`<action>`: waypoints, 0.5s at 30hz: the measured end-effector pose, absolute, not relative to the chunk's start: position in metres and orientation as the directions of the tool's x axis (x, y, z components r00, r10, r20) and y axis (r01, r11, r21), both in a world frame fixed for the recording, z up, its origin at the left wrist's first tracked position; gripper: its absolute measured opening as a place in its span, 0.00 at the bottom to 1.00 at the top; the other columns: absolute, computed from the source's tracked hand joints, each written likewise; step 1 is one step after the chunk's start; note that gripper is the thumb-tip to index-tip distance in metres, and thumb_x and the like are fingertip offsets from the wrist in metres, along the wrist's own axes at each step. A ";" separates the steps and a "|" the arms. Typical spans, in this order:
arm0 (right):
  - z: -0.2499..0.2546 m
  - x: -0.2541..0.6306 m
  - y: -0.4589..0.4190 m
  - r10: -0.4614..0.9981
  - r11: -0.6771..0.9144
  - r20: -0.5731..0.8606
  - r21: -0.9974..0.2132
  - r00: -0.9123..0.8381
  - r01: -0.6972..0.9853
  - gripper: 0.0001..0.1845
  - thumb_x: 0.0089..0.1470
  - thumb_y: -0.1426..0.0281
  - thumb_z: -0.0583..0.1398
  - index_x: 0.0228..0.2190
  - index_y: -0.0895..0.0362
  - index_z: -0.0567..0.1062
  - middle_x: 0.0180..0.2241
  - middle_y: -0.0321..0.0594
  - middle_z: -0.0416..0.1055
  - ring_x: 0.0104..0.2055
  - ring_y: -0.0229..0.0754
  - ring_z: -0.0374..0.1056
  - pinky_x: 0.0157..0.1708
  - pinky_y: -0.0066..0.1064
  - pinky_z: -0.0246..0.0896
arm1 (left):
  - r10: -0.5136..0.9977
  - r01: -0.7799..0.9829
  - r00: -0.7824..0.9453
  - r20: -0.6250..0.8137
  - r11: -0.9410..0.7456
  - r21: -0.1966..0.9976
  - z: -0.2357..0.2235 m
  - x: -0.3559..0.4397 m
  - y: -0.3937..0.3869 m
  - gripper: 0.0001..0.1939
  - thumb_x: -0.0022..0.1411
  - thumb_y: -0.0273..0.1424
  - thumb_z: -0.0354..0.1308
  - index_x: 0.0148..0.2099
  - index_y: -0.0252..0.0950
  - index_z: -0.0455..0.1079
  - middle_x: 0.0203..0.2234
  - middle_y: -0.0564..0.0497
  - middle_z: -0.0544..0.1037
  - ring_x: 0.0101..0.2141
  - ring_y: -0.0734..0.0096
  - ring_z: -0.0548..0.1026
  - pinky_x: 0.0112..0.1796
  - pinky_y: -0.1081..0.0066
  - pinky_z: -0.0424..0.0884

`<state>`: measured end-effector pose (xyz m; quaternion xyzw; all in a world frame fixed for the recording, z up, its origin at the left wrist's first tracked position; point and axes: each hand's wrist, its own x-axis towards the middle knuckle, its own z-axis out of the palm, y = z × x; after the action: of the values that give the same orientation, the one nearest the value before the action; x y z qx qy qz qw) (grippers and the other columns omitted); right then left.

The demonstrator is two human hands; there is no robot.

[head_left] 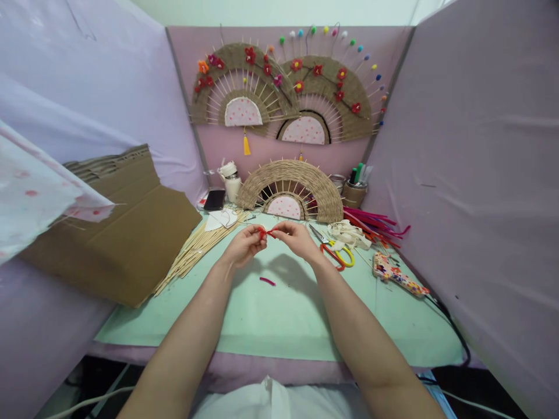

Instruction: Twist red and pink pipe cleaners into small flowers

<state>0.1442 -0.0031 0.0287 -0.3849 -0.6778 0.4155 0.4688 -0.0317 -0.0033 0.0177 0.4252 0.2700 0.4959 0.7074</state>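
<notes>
Above the middle of the green-covered table, my left hand (244, 245) pinches a small bent red pipe cleaner (262, 233). From the other side, my right hand (294, 235) grips the same red piece between thumb and fingers. Its exact shape is partly hidden by the fingertips. Below the hands, a short magenta pipe cleaner piece (267, 281) lies on the tabletop. Just beyond them a twine-wrapped half-round fan (290, 192) stands upright, with thin sticks and a dotted fabric centre. Scissors (336, 253) with red and yellow handles rest right of my right hand.
Bundled thin sticks (196, 250) and a cardboard sheet (131, 233) occupy the left. On the right are red and magenta pipe cleaners (375, 224), a flower-patterned glue gun (399, 276) with a cord, and a pen holder (354, 193). Decorated fans (323, 75) hang behind.
</notes>
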 end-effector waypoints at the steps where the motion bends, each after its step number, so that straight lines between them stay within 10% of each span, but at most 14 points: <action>1: 0.028 0.142 -0.003 0.901 0.403 0.363 -0.903 -0.238 0.149 0.11 0.48 0.63 0.60 0.30 0.58 0.75 0.28 0.37 0.72 0.31 0.36 0.65 0.33 0.28 0.59 | 0.930 -0.492 0.365 0.029 0.166 0.854 0.017 -0.032 -0.003 0.09 0.50 0.24 0.63 0.34 0.31 0.68 0.23 0.51 0.71 0.23 0.81 0.69 0.30 0.78 0.68; 15: 0.019 0.143 -0.001 0.524 0.816 0.787 -0.356 -0.324 0.455 0.13 0.57 0.71 0.53 0.44 0.52 0.71 0.43 0.45 0.68 0.48 0.45 0.62 0.48 0.40 0.59 | 0.827 -0.730 0.515 -0.223 0.560 0.392 0.020 -0.032 -0.002 0.08 0.60 0.18 0.46 0.32 0.30 0.64 0.23 0.52 0.67 0.21 0.84 0.67 0.25 0.82 0.67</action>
<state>0.1427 -0.0008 0.0188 -0.3013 -0.8128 0.0348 0.4973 -0.0322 -0.0017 0.0197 0.1252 0.1952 0.4519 0.8614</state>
